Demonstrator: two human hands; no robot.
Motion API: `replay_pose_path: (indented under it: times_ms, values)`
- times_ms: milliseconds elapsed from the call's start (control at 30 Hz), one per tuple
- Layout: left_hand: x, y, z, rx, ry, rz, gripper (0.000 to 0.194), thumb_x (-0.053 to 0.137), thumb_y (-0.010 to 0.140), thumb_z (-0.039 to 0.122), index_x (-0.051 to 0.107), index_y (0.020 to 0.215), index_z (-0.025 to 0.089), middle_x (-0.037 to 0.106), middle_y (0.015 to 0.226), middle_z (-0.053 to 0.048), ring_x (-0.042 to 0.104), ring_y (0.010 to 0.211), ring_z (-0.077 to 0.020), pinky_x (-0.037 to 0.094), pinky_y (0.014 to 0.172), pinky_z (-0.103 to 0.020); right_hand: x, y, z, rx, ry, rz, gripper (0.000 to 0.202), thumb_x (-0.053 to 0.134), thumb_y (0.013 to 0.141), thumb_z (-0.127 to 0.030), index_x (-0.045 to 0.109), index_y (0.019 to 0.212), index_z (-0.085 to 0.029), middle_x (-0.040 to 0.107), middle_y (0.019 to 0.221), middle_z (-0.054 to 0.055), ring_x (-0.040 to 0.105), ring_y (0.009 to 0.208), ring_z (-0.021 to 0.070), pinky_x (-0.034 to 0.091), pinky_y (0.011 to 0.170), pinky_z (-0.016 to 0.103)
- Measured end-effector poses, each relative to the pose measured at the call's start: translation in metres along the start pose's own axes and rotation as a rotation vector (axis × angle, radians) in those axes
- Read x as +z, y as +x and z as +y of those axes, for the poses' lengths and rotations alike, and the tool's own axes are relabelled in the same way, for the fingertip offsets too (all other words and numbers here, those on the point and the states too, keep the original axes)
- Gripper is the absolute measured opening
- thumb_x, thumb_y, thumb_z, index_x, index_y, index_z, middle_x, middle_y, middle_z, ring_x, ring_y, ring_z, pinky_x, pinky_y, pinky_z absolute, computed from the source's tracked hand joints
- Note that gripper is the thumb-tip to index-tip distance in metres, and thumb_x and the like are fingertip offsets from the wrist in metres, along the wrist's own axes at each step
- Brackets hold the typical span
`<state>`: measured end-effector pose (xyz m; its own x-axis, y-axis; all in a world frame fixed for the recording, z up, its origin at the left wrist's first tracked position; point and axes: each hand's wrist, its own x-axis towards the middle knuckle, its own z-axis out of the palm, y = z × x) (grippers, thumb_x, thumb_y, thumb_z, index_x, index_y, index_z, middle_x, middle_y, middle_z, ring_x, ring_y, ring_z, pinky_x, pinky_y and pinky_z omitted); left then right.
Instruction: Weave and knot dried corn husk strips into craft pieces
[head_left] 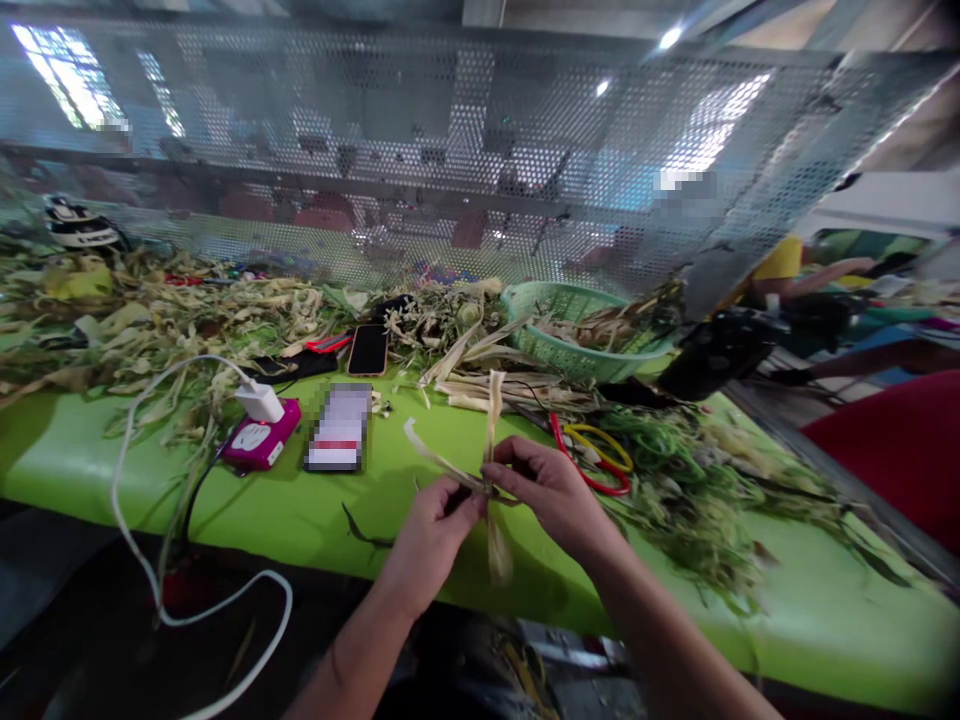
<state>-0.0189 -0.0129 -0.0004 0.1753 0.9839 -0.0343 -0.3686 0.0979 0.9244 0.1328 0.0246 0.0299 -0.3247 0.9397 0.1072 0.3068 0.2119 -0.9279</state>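
**Husk strips (494, 415), crossing hidden**

Lower centre: left hand (436, 530) and right hand (553, 490) close together, both pinching strips, covering the crossing. Phone (340, 440) left of centre, screen pixelated. Scissors (611, 490) right of centre, blades unclear. Basket (551, 350) behind, contents blurry. Person (832, 275) at right edge, smeared, partly cut off.
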Motion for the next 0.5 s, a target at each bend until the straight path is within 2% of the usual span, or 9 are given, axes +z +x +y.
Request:
replay_pose_path:
  times_ms: [133, 267, 400, 500]
  values:
    - [-0.003, 0.001, -0.003, -0.001, 0.052, -0.053, 0.025, 0.066, 0.078, 0.035, 0.072, 0.093, 0.016, 0.069, 0.086, -0.006, 0.058, 0.083, -0.0201, 0.044, 0.079, -0.028, 0.008, 0.005, 0.01, -0.022, -0.02, 0.118, 0.023, 0.061, 0.08, -0.034, 0.054, 0.066, -0.017, 0.047, 0.061, -0.003, 0.044, 0.06, 0.0118, 0.036, 0.055, 0.023]
    - [-0.005, 0.003, -0.002, -0.015, 0.063, -0.079, 0.024, 0.066, 0.078, 0.034, 0.072, 0.092, 0.016, 0.069, 0.085, -0.006, 0.057, 0.082, -0.02, 0.044, 0.078, -0.028, 0.005, 0.006, 0.013, -0.015, -0.087, 0.123, 0.026, 0.059, 0.082, -0.036, 0.053, 0.065, -0.018, 0.048, 0.06, -0.003, 0.044, 0.057, 0.0117, 0.036, 0.053, 0.023]
    - [-0.003, 0.006, -0.003, -0.005, 0.079, -0.019, 0.024, 0.068, 0.075, 0.037, 0.072, 0.085, 0.015, 0.068, 0.08, -0.006, 0.057, 0.08, -0.0206, 0.042, 0.077, -0.027, -0.002, 0.003, -0.003, -0.113, -0.34, 0.155, 0.023, 0.062, 0.082, -0.036, 0.057, 0.069, -0.018, 0.057, 0.064, 0.0, 0.05, 0.061, 0.0135, 0.038, 0.055, 0.024]
    - [0.0, 0.008, -0.008, -0.016, 0.049, 0.0, 0.026, 0.071, 0.073, 0.037, 0.07, 0.086, 0.015, 0.067, 0.08, -0.005, 0.056, 0.081, -0.0206, 0.041, 0.076, -0.027, -0.003, 0.003, -0.023, -0.21, -0.496, 0.068, 0.011, 0.061, 0.085, -0.029, 0.065, 0.083, -0.019, 0.064, 0.079, 0.003, 0.056, 0.07, 0.0153, 0.042, 0.063, 0.026]
